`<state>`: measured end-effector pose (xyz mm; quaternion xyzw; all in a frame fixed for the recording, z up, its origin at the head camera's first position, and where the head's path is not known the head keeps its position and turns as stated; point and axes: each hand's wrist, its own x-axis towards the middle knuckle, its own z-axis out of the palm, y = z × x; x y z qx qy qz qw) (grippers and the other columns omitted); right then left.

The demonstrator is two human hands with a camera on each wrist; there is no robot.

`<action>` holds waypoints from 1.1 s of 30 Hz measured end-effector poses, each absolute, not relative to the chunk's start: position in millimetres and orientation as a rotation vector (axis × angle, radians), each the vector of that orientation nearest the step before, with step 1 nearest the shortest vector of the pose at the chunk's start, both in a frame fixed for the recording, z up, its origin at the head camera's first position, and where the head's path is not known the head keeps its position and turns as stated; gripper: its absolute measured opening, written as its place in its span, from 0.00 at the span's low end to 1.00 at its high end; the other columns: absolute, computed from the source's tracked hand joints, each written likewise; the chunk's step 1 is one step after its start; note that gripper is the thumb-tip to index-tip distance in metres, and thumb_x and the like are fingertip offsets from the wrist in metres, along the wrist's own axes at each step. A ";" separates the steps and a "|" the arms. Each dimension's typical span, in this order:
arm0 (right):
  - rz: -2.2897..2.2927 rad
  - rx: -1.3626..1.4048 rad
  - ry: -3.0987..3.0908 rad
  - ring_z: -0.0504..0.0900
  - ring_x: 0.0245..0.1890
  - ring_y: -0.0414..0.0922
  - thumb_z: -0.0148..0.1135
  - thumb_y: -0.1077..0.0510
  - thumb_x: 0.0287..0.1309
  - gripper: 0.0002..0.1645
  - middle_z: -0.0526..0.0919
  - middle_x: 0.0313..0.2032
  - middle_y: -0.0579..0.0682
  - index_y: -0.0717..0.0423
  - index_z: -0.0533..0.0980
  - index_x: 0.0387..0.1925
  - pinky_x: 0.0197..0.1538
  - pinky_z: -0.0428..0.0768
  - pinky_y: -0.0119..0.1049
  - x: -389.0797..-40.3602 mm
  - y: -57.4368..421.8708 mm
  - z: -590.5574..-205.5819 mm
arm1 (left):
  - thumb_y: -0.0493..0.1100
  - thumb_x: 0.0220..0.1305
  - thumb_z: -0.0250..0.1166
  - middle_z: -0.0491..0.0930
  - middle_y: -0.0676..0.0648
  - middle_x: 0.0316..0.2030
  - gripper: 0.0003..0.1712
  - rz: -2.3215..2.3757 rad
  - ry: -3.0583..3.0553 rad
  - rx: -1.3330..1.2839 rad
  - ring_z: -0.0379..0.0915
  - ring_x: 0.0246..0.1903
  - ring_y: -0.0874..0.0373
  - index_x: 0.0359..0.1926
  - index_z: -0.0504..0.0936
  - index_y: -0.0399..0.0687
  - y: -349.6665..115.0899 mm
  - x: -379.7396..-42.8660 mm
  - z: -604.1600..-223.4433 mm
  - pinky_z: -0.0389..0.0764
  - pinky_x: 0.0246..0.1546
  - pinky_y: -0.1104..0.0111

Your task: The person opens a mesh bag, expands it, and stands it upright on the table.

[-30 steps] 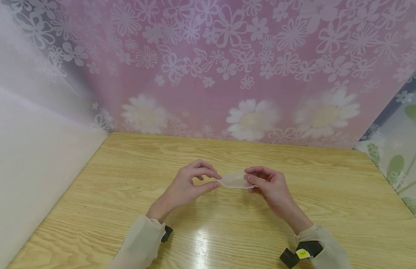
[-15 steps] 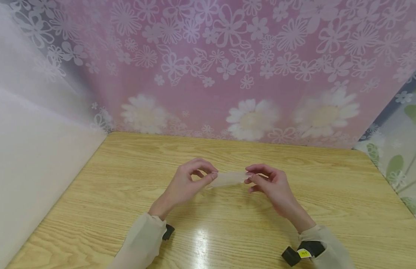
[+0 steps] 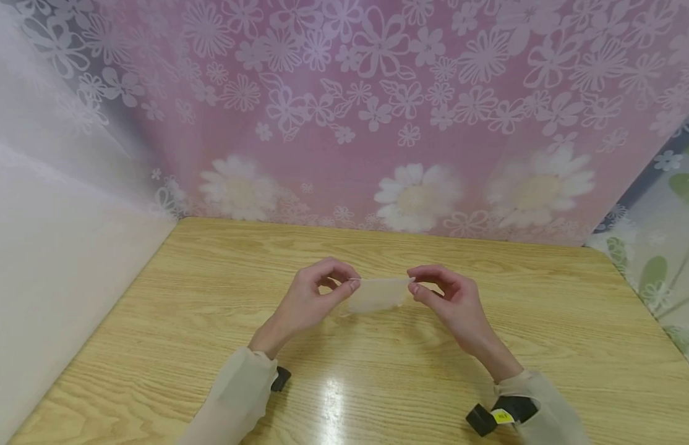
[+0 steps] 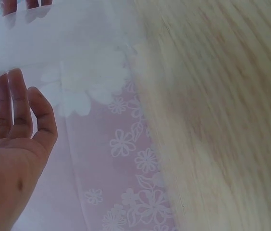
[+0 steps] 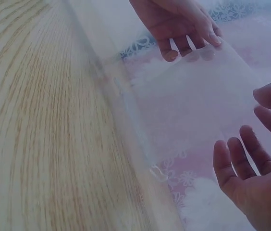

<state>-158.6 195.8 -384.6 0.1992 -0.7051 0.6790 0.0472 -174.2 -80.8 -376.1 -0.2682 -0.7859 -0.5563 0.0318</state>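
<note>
A small translucent plastic bag [image 3: 378, 295] hangs between my two hands above the table. My left hand [image 3: 322, 290] pinches its upper left corner between thumb and fingers. At the upper right corner, thumb and index finger of my right hand [image 3: 453, 296] pinch the edge. In the right wrist view the bag [image 5: 188, 101] is stretched flat, and a clear strip with a small loop runs along its lower edge. The left wrist view shows the filmy bag [image 4: 78, 29] spanning from my left hand [image 4: 20, 134] to the other hand's fingertips at the top.
A wood-grain table [image 3: 155, 340] lies beneath both hands. Behind it hangs a pink flowered curtain [image 3: 333, 154], with a white wall or sheet [image 3: 60, 247] to the left. Dark camera mounts [image 3: 482, 420] sit at the wrists by the sleeves.
My left fingers have closed onto the bag's left end. Both hands have risen slightly, and the bag has turned from lying nearly flat to hanging down from its top edge.
</note>
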 end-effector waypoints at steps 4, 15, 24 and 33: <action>2.031 0.638 -2.160 0.84 0.47 0.36 0.62 0.71 0.66 0.11 0.85 0.46 0.41 0.68 0.80 0.50 0.48 0.86 0.29 -158.7 194.4 -383.3 | 0.45 0.72 0.66 0.85 0.54 0.43 0.04 -1.709 -2.423 -0.828 0.82 0.43 0.62 0.45 0.85 0.55 -80.6 -174.6 -376.6 0.85 0.47 0.61; 2.013 0.647 -2.115 0.85 0.39 0.37 0.62 0.73 0.65 0.08 0.85 0.41 0.42 0.73 0.80 0.44 0.41 0.88 0.33 -158.3 191.8 -381.5 | 0.46 0.71 0.67 0.86 0.55 0.44 0.10 -1.670 -2.440 -0.864 0.81 0.44 0.62 0.51 0.86 0.55 -75.7 -173.5 -373.4 0.84 0.48 0.64; 2.002 0.663 -2.160 0.87 0.40 0.37 0.63 0.72 0.65 0.11 0.86 0.41 0.43 0.77 0.78 0.47 0.44 0.88 0.32 -156.7 194.6 -380.0 | 0.45 0.72 0.66 0.85 0.55 0.43 0.07 -1.639 -2.458 -0.880 0.81 0.41 0.63 0.47 0.88 0.55 -72.8 -174.9 -375.9 0.85 0.45 0.66; 1.877 0.622 -2.285 0.88 0.39 0.36 0.64 0.69 0.66 0.09 0.87 0.39 0.39 0.70 0.82 0.45 0.44 0.86 0.28 -156.0 195.0 -377.5 | 0.45 0.72 0.66 0.86 0.55 0.42 0.07 -1.638 -2.449 -0.862 0.80 0.40 0.63 0.47 0.87 0.53 -69.0 -175.5 -375.3 0.85 0.45 0.66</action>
